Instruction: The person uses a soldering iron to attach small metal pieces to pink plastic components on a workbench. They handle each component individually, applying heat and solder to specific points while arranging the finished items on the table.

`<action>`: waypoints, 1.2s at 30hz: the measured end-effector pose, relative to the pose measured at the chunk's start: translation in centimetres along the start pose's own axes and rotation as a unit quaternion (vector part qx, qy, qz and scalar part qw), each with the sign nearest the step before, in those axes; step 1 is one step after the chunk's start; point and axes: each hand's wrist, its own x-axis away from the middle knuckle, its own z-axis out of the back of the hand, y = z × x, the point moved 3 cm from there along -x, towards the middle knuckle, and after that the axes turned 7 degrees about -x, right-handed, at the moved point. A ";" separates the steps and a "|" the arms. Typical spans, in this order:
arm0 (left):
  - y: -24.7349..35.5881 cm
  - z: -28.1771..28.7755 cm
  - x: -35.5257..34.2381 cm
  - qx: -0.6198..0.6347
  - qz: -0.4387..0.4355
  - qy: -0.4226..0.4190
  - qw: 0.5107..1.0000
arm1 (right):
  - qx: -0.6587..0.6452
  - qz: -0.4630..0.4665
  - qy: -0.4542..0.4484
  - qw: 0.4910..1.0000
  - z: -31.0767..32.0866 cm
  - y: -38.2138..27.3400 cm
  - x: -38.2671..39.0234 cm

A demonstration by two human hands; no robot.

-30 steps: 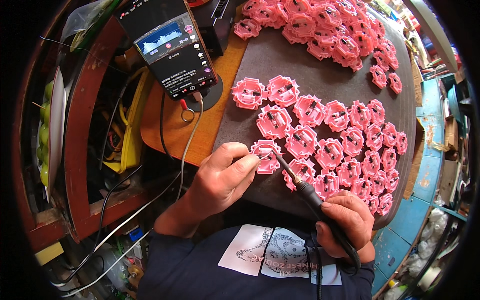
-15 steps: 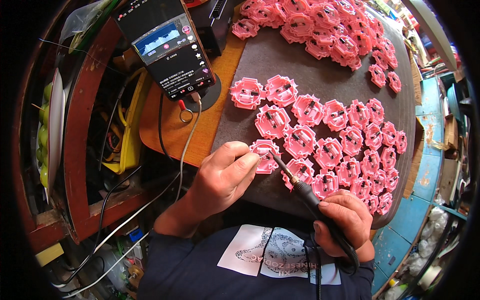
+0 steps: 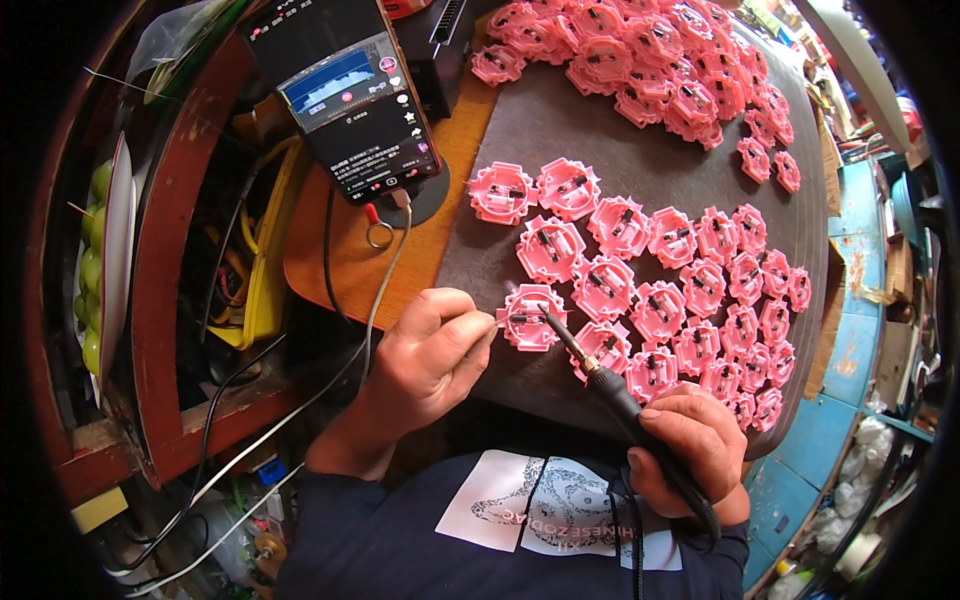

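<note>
My right hand (image 3: 690, 440) grips the black handle of a soldering iron (image 3: 625, 400). Its tip rests at a pink plastic housing (image 3: 532, 335), the one nearest my left hand. My left hand (image 3: 430, 345) is pinched at the left edge of that housing. A thin, pale wire-like strand (image 3: 502, 321) shows at the fingertips, mostly hidden by them. Inside the housing sit a small black part and a pale part. More pink housings (image 3: 603, 287) of the same kind, each with small black parts, lie in rows to the right and beyond.
Beyond the rows is a heap of pink housings (image 3: 655, 60) on the dark mat (image 3: 480, 260). At the left a lit phone (image 3: 350, 100) stands on a round base, with a cable (image 3: 385, 270) hanging from it. A yellow bin (image 3: 270, 270) and a plate of green fruit (image 3: 118, 250) are farther left.
My left fingers have drawn back a little to the left, uncovering more of the housing and its black part. The soldering iron stays almost in place. The whole view has shifted slightly.
</note>
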 end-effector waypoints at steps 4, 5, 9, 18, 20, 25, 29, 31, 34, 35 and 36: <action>0.1 -0.2 -0.2 -0.002 -0.021 -0.009 1.000 | 0.005 0.005 -0.010 1.000 -0.4 0.0 -0.5; 0.1 -0.2 -0.2 -0.003 -0.022 -0.010 1.000 | 0.006 0.008 -0.011 1.000 -0.5 0.0 -0.5; 0.2 -0.3 -0.5 -0.014 -0.033 -0.013 0.999 | 0.010 0.005 -0.017 1.000 -0.7 0.0 -0.7; 0.1 -0.4 -0.6 -0.019 -0.034 -0.017 0.999 | 0.014 0.002 -0.021 1.000 -0.8 -0.1 -0.7; 0.1 -0.5 -0.7 -0.017 -0.026 -0.016 0.999 | 0.019 0.003 -0.019 1.000 -0.8 -0.1 -0.6; 0.1 -0.7 -0.8 -0.016 -0.013 -0.018 1.000 | 0.022 0.006 -0.018 1.000 -0.8 0.0 -0.5; 0.1 -0.8 -0.9 -0.015 -0.012 -0.018 1.000 | 0.027 0.005 -0.019 0.999 -0.9 -0.1 -0.5; 0.1 -0.8 -0.9 -0.016 -0.013 -0.018 1.000 | 0.026 0.005 -0.017 0.999 -0.9 -0.1 -0.5; 0.0 -0.8 -0.9 -0.014 -0.012 -0.020 1.000 | 0.023 0.003 -0.018 1.000 -1.0 -0.1 -0.6; 0.0 -0.8 -0.9 -0.014 -0.011 -0.022 1.000 | 0.021 0.003 -0.018 1.000 -1.0 -0.2 -0.6; -0.1 -0.8 -0.9 -0.014 -0.011 -0.024 1.000 | 0.022 0.002 -0.020 1.000 -1.0 -0.2 -0.6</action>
